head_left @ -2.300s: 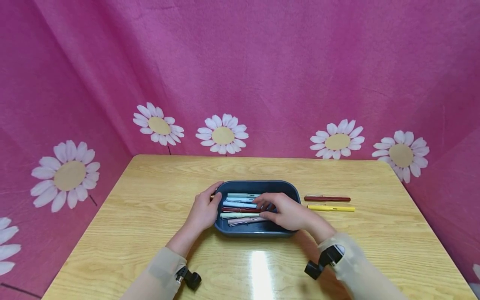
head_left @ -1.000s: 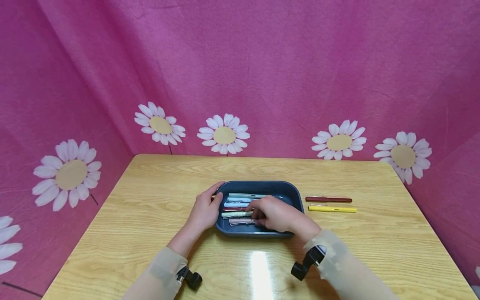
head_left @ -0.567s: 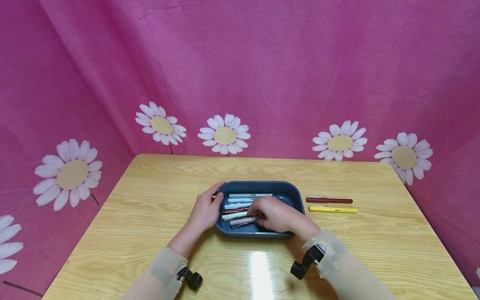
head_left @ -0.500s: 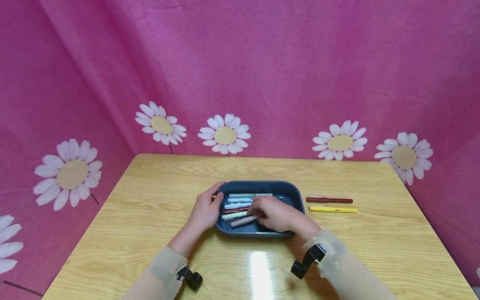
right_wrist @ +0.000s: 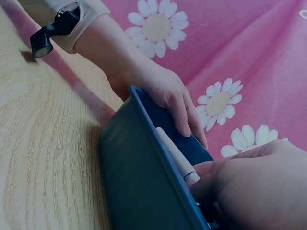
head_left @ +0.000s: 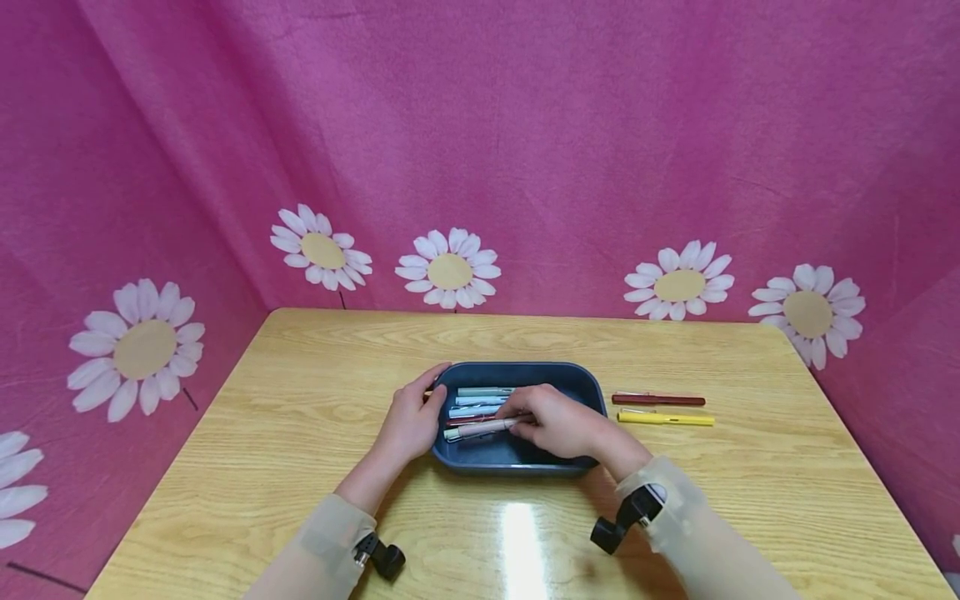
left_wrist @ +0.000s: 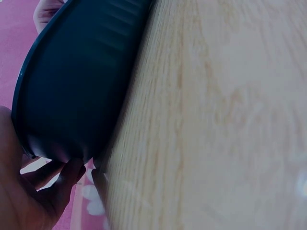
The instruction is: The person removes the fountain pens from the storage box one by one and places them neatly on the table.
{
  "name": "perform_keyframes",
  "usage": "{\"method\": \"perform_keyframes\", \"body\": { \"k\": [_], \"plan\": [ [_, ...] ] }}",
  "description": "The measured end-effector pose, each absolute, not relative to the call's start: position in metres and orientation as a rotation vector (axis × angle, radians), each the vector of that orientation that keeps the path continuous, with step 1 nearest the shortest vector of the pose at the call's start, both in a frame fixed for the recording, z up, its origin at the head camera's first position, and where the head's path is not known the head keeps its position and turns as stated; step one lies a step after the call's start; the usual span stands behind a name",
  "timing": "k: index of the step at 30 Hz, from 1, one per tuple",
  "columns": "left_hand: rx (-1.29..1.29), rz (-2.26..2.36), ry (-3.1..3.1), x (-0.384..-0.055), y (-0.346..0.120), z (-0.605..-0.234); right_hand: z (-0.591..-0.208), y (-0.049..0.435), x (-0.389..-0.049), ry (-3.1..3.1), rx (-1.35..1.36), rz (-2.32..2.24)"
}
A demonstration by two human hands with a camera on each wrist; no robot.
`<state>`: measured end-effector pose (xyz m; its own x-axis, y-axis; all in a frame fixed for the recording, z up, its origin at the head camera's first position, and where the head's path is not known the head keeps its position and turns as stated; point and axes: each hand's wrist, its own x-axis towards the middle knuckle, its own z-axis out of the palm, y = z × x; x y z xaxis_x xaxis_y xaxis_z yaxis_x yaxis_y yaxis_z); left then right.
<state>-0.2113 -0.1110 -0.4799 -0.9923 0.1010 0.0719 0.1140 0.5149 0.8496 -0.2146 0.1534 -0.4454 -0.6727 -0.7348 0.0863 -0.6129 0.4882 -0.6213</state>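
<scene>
Right hand [head_left: 558, 422] pinches pen [head_left: 483, 427]; yellow pen's [head_left: 652, 417] mark [head_left: 673, 421] illegible.

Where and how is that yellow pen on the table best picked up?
Probably pinch the yellow pen mid-barrel, coming from above and the near side: it lies flat and slim, with a dark red pen just beyond it, nearly parallel.

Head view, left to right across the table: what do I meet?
Left hand → pale pink pen → right hand → yellow pen and dark red pen, one behind the other. Tray overlaps several, so skipped.
</scene>
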Motion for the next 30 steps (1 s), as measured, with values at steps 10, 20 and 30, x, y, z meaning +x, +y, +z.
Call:
{"method": "perform_keyframes", "body": {
  "k": [10, 20, 30],
  "plan": [
    [-0.186, -1.545, -2.733, -0.211, -0.109, -0.479, -0.441, 0.160, -0.211, 2.500, -1.175, -1.021],
    [-0.190, -1.532, -2.726, -0.212, -0.110, -0.479, -0.435, 0.174, -0.207, 2.518, -1.128, -1.090],
    [-0.190, -1.513, -2.724, -0.212, -0.110, -0.480, -0.425, 0.195, -0.200, 2.550, -1.079, -1.131]
  ]
}}
